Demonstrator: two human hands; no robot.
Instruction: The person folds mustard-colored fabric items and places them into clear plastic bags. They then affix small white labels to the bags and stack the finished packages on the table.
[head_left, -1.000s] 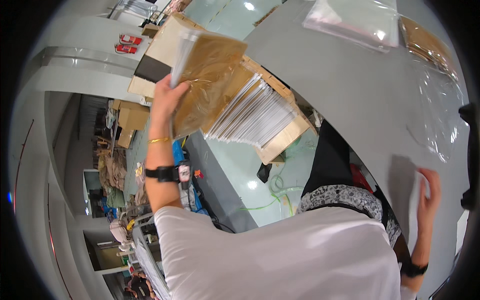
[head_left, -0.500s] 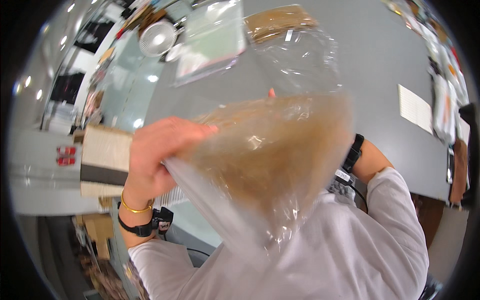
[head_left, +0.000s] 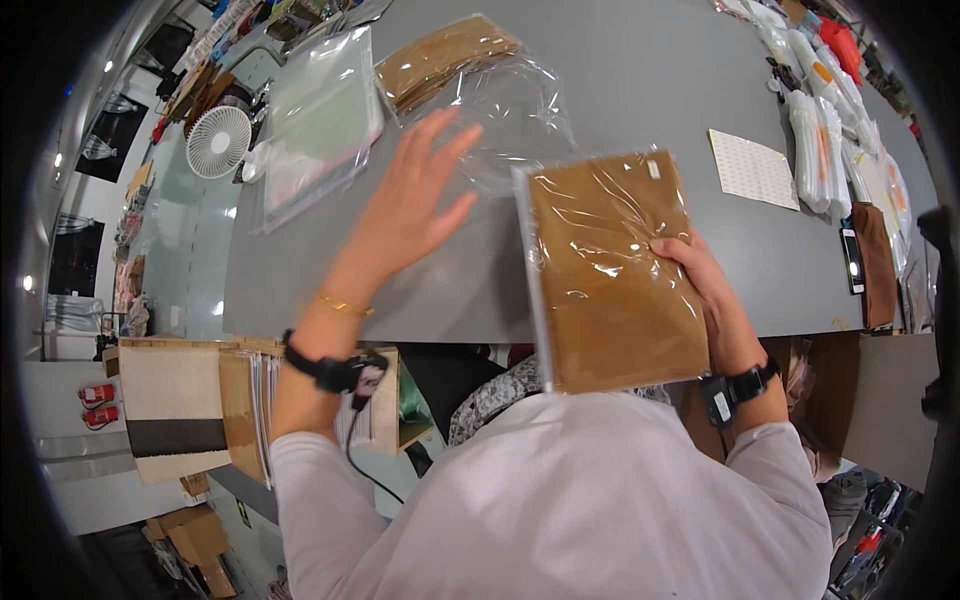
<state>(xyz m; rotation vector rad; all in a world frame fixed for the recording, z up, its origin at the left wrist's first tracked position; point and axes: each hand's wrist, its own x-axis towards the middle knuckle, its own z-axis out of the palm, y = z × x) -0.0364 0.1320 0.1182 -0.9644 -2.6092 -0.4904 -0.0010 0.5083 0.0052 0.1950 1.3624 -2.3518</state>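
Observation:
My right hand (head_left: 703, 278) grips the right edge of a clear plastic bag (head_left: 615, 285) with flat, folded brown material inside, thumb on its front. The bag is smooth and nearly upright before my chest, a small white sticker at its upper right corner. To its left, my left hand (head_left: 425, 195) is raised over the table, fingers spread, holding nothing. Beyond that hand lie a pile of brown folded pieces (head_left: 445, 58) and loose clear plastic (head_left: 510, 115). A stack of flat clear bags (head_left: 325, 125) rests left of the pile.
The grey table (head_left: 640, 70) spans the view ahead. On its right are a sheet of small stickers (head_left: 755, 168), bundled white plastic packs (head_left: 815, 150), a phone (head_left: 852, 260) and a brown strip (head_left: 876, 265). A white fan (head_left: 218, 142) stands at the far left.
My left hand has let go of the bag and moved up and away from it. The bag has turned from tilted and rumpled to flat and upright, further right, in my right hand.

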